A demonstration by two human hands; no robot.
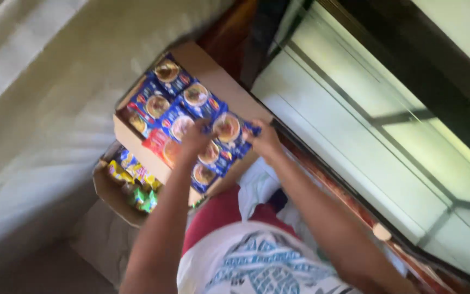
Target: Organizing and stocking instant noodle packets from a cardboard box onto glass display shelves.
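Left hand [195, 139] and right hand [264, 140] clamped on blue packet [228, 128], blurred, fingers indistinct

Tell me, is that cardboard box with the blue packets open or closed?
Open. The cardboard box has its top uncovered, showing rows of blue packets inside, and both hands grip one packet over it.

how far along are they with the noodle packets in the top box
The cardboard box already looks close to full of blue noodle packets, plus a red packet. Both hands, left hand and right hand, grip one blue packet above the rows. A lower box of yellow packets sits untouched.
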